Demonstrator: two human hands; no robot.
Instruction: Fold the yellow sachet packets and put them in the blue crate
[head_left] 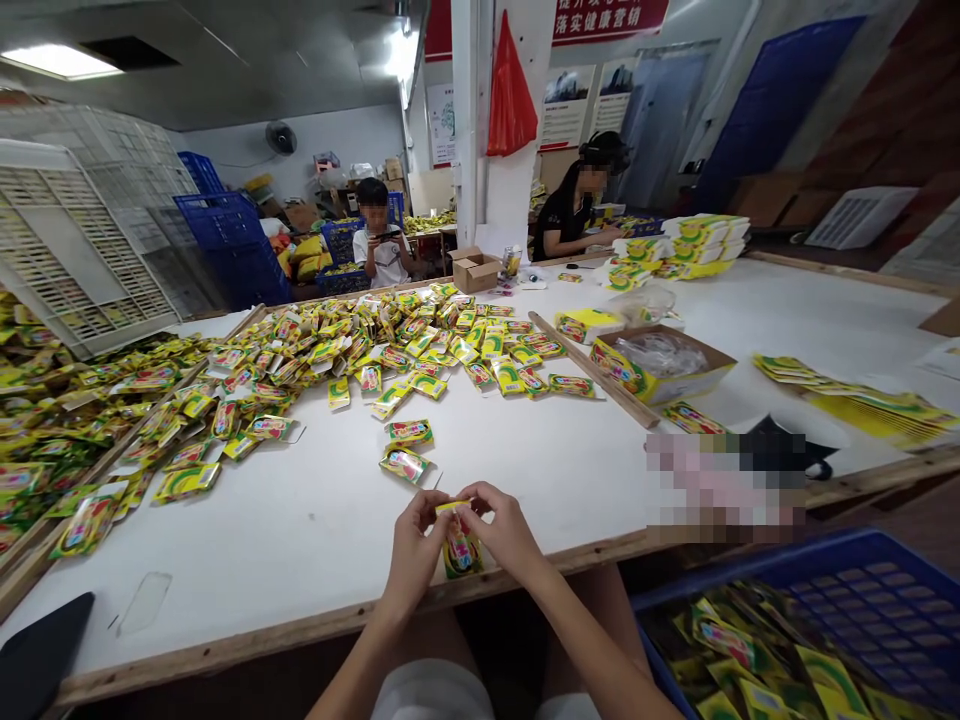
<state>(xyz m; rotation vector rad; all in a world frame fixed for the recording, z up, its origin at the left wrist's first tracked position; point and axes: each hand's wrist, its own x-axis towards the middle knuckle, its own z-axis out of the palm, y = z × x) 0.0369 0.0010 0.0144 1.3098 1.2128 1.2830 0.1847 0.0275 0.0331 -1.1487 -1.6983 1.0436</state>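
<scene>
At the front edge of the white table, my left hand [421,530] and my right hand [496,520] pinch the top end of a small yellow and green printed box [460,552] from both sides. The box stands with its colourful front toward me, its lower end near the wooden edge. My fingertips partly hide its top. Just beyond my hands lie two loose boxes of the same kind, one box [405,464] with its flap open and another box [409,432] behind it.
A large heap of similar boxes [360,345] covers the table's far left. A wooden strip [592,370] lies beside an open carton [660,365] holding clear plastic. A blue crate [847,570] with boxes stands at lower right. Two people [574,215] are across the table.
</scene>
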